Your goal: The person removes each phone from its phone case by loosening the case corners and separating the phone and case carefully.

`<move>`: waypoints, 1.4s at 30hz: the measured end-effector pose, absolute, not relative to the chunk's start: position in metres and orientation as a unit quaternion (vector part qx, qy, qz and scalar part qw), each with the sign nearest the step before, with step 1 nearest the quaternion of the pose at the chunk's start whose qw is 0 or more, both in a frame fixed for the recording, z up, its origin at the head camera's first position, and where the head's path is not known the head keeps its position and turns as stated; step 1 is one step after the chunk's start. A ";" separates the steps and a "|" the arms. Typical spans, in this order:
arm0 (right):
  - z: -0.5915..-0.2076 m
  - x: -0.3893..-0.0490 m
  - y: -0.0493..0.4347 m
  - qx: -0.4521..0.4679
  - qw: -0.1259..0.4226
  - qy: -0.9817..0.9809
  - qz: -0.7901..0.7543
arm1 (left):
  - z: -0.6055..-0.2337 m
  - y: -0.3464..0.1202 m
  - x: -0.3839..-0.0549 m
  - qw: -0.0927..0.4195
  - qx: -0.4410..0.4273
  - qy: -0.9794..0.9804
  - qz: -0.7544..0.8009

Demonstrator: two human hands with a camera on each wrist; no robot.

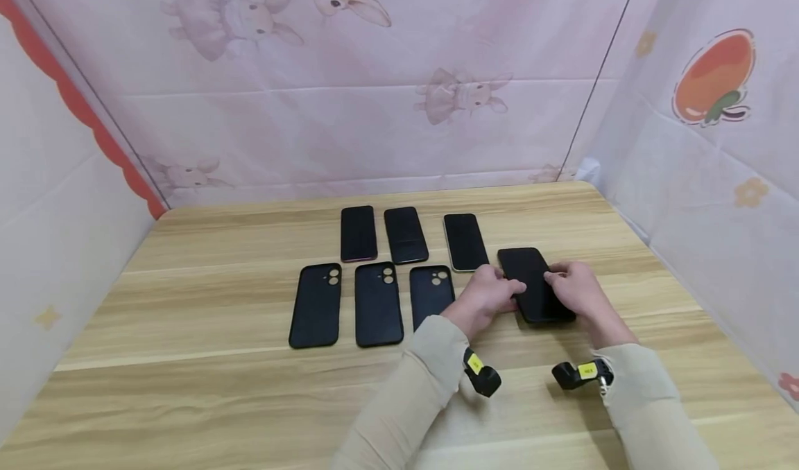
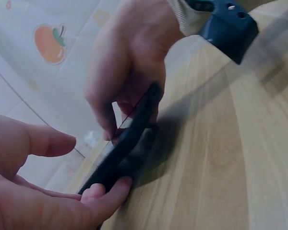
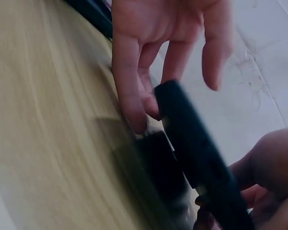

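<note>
Both hands are at a phone with a dark screen (image 1: pixel 530 283), held tilted low over the table at the right. My right hand (image 1: pixel 577 286) grips its right edge, thumb on the screen side. At the left edge is my left hand (image 1: pixel 493 293); its fingers reach under the phone, while its thumb (image 2: pixel 55 142) stands apart from it in the left wrist view. The phone's thick black side (image 3: pixel 197 143) faces the right wrist camera. Under it is a dark blurred shape (image 3: pixel 161 165); I cannot tell what it is.
Three black phone cases with camera cutouts lie in a row: one at left (image 1: pixel 315 307), one in the middle (image 1: pixel 379 307), one (image 1: pixel 431 293) partly behind my left hand. Behind them lie three phones (image 1: pixel 358 234) (image 1: pixel 406 236) (image 1: pixel 465 242). Printed cloth walls (image 1: pixel 349 137) surround the wooden table (image 1: pixel 187 359).
</note>
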State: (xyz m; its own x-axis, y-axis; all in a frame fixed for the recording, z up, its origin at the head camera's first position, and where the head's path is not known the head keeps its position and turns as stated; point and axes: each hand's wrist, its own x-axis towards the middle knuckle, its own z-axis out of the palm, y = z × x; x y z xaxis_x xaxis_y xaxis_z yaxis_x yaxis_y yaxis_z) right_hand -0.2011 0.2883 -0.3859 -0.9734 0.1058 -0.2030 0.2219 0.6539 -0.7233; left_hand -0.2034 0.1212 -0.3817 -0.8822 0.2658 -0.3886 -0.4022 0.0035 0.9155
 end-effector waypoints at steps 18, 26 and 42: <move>-0.360 -0.188 0.247 0.054 0.090 0.796 -0.596 | -0.379 0.075 -0.215 0.239 -0.018 0.657 0.715; -0.344 -0.184 0.229 0.006 0.117 0.750 -0.651 | -0.368 0.040 -0.213 0.252 0.010 0.670 0.699; -0.341 -0.186 0.192 -0.074 0.168 0.762 -0.621 | -0.359 -0.025 -0.192 0.237 0.035 0.705 0.668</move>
State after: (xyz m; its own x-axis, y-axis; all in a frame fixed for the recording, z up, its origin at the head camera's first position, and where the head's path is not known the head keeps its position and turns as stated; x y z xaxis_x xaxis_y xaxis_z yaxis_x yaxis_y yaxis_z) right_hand -0.1863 0.1920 -0.3407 -0.9326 -0.3210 -0.1649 0.0966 0.2184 -0.9711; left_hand -0.1922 -0.0253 -0.3593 -0.8848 0.3665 -0.2876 -0.2674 0.1061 0.9577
